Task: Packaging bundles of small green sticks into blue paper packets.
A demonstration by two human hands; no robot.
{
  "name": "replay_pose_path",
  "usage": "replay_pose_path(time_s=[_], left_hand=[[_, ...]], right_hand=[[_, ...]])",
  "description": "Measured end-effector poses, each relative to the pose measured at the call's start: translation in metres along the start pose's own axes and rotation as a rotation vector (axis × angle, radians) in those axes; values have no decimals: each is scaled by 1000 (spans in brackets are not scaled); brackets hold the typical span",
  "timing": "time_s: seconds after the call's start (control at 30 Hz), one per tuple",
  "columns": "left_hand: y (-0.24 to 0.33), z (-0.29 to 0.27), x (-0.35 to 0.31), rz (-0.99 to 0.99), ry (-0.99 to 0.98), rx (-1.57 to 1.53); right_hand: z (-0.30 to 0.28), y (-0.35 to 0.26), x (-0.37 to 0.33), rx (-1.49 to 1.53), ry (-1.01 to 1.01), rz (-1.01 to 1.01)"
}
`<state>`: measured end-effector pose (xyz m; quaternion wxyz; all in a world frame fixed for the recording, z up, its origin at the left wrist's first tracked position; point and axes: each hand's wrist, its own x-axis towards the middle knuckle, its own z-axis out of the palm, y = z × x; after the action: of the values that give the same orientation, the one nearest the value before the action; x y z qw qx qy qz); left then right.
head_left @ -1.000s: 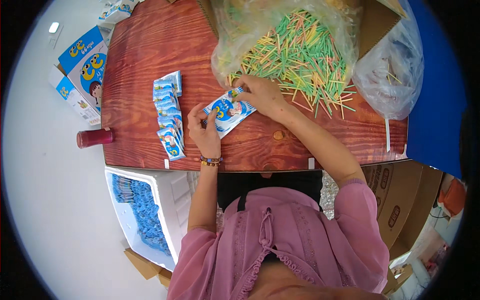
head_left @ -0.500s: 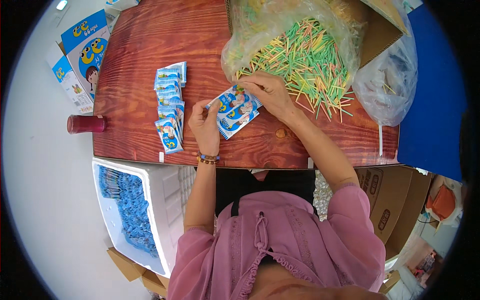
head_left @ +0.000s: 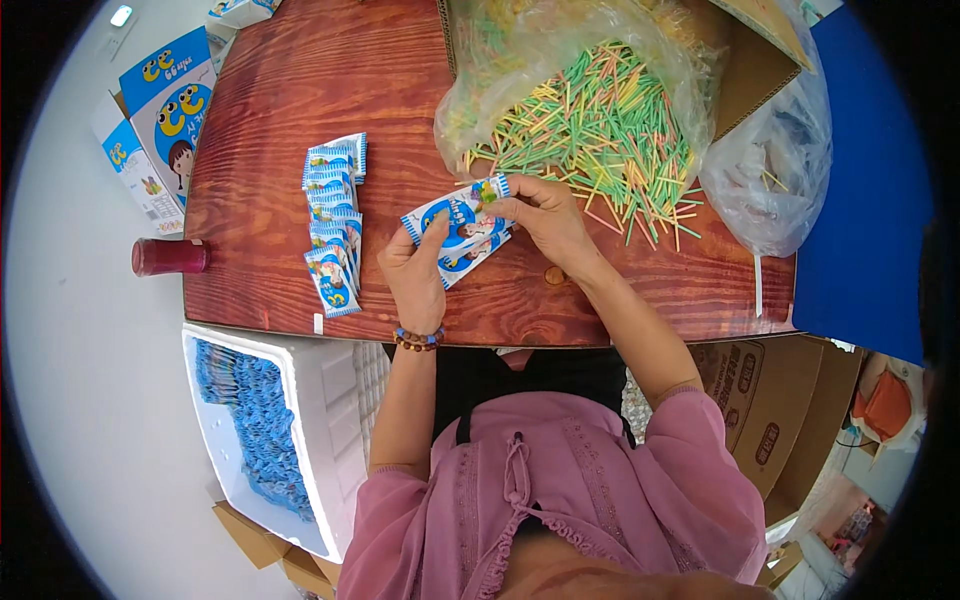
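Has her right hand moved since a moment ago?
Yes. The right hand has pulled back from the pile of coloured sticks toward the blue-and-white packet.

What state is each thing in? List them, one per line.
Left hand: holds the small packets from below.
Right hand: fingers pinch the top packet's end.
Small packets: held just above the table.
Packet row: lying overlapped on the table.
Plastic bag: open, coloured sticks spilling out.
White bin: open, holds blue packets.
Red bottle: lying sideways.

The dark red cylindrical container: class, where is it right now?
In the head view, the dark red cylindrical container lies on its side at the left edge of the reddish wooden table, left of the row of small blue-and-white sachets.
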<state>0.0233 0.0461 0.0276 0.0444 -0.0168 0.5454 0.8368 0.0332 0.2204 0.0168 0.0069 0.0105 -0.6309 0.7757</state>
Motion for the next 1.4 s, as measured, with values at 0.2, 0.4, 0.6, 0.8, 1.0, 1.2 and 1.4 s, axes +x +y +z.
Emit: replay_pose_path(time_s=[0.2,0.4,0.6,0.8,1.0,1.2,1.4], left_hand=[[-14,-3,-3,-72,42,-182],[-6,-5,-3,-209,-1,-325],[-14,0,-5,-265,-80,-339],[-5,5,-8,-398,-126,-315],[-13,11,-3,-274,-63,-270],[-9,20,8,-245,-174,-226],[-7,41,28,-168,-139,157]], right_hand=[[-1,-6,-12,-50,39,23],[-13,-27,-17,-35,-5,-276],[-12,-35,-14,-536,-239,-471],[-18,-28,-12,-506,-359,-530],[-41,-30,-6,-224,-291,-323],[-87,-34,87,-380,210,162],[-70,-31,163,-644,124,-583]])
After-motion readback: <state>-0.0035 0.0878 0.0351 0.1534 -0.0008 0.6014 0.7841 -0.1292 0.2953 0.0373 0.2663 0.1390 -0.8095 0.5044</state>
